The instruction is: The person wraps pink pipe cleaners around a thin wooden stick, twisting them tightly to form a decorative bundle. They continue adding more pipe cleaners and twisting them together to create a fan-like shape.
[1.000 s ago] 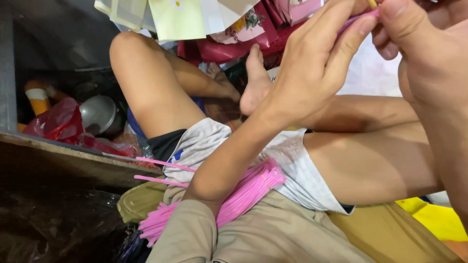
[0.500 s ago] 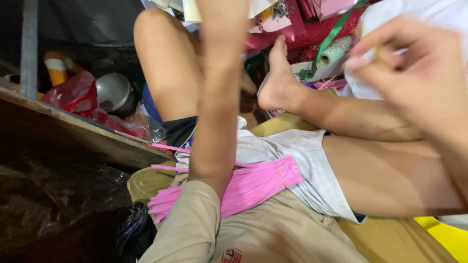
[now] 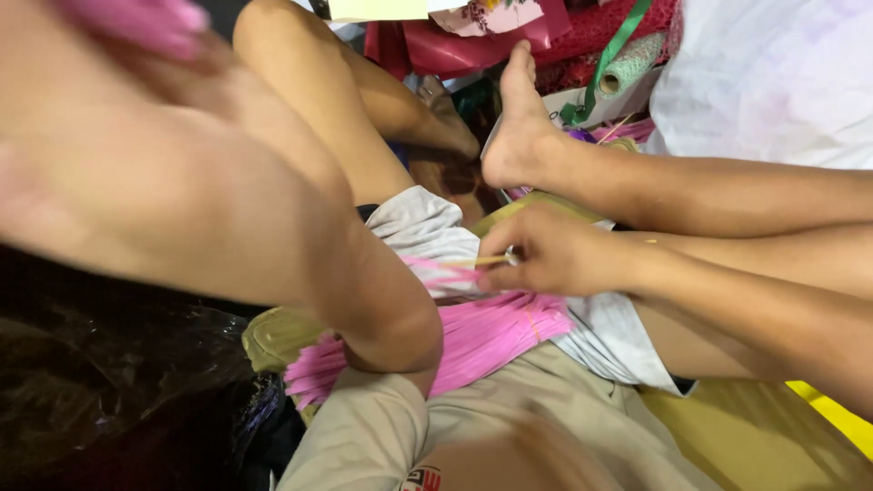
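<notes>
I sit cross-legged with a bundle of thin pink strips [image 3: 491, 332] lying across my lap. My right hand [image 3: 555, 255] hovers just above the bundle and pinches a thin pale stick [image 3: 468, 262] that points left. My left arm is raised close to the camera and blurred. At the top left corner, my left hand [image 3: 100, 82] appears closed on some blurred pink material [image 3: 136, 18]. My left elbow hides part of the bundle.
My bare foot [image 3: 518, 127] rests ahead. Red wrapping material [image 3: 473, 45], a green ribbon [image 3: 618, 45] and a mesh roll [image 3: 627, 68] lie beyond it. A white sheet [image 3: 764, 82] is at the top right, dark plastic [image 3: 118, 382] at the left, something yellow [image 3: 837, 418] at the lower right.
My right hand has come down from near the camera to the lap, holding the stick. My left arm has swung up and left, closer to the camera.
</notes>
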